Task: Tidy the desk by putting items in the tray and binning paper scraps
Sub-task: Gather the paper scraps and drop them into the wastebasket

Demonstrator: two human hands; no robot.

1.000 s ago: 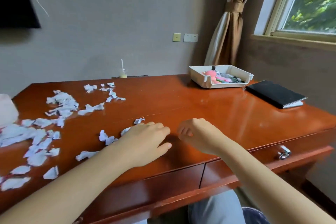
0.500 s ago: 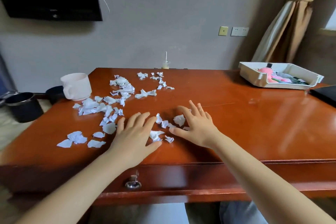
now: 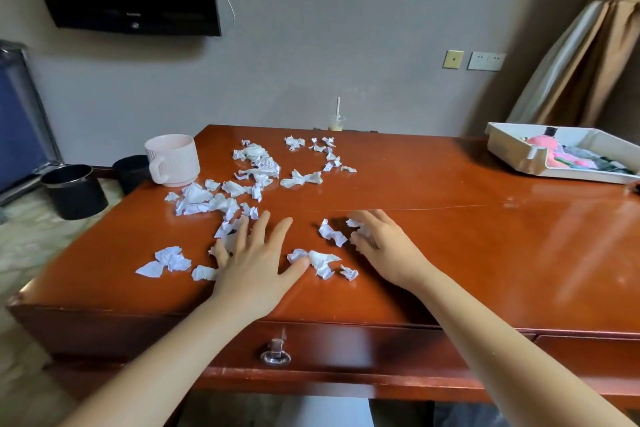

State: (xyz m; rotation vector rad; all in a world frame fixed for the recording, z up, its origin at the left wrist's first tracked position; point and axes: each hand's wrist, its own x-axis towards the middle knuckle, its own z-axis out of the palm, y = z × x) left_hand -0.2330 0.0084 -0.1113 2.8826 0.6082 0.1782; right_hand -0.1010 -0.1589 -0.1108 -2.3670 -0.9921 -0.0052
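Scraps [image 3: 322, 262] get gathered: left hand [image 3: 256, 263] lies flat, fingers apart; right hand [image 3: 391, 253] curls fingers round some. Next, probably, rake the rest together for the bin [image 3: 74, 191].

Light: soft daylight, seemingly from the right.
Glare: pale sheen on the desk [image 3: 450, 253].
Edges: wide-angle bending, slight blur.

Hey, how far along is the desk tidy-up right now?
About midway, I'd judge. Done: the tray holds several items. In hand: the left hand lies flat among the scraps, and the right hand curls over a few. Left: most scraps lie scattered on the desk, to go in the bin on the floor; the mug stands outside the tray.
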